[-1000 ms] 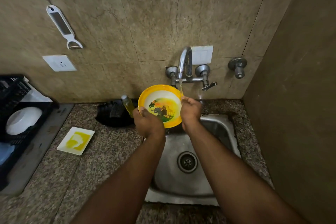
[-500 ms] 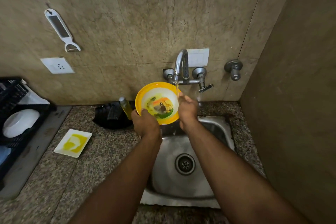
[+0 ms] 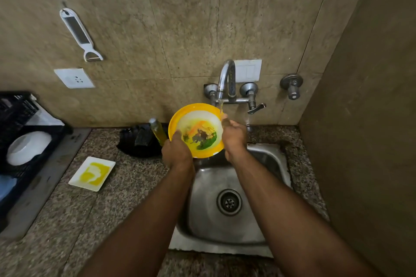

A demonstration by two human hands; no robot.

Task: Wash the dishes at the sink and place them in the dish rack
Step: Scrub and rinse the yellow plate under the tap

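Note:
I hold a yellow-rimmed bowl (image 3: pixel 198 128) with a coloured picture inside, tilted towards me over the back of the steel sink (image 3: pixel 267 159). My left hand (image 3: pixel 176 152) grips its lower left rim, thumb inside. My right hand (image 3: pixel 234 136) grips the right rim, directly under a thin stream of water from the tap (image 3: pixel 226 78). At the left edge stands the black dish rack (image 3: pixel 20 110) with a white bowl (image 3: pixel 28 147) lying in it.
A white square plate (image 3: pixel 92 173) smeared with yellow lies on the granite counter left of the sink. A bottle of yellow liquid (image 3: pixel 157 129) and a black cloth (image 3: pixel 139 139) sit behind it by the wall. A side wall stands close on the right.
The bowl has been turned between my hands, so its picture now sits lower in the bowl. Both hands keep their grip under the running water.

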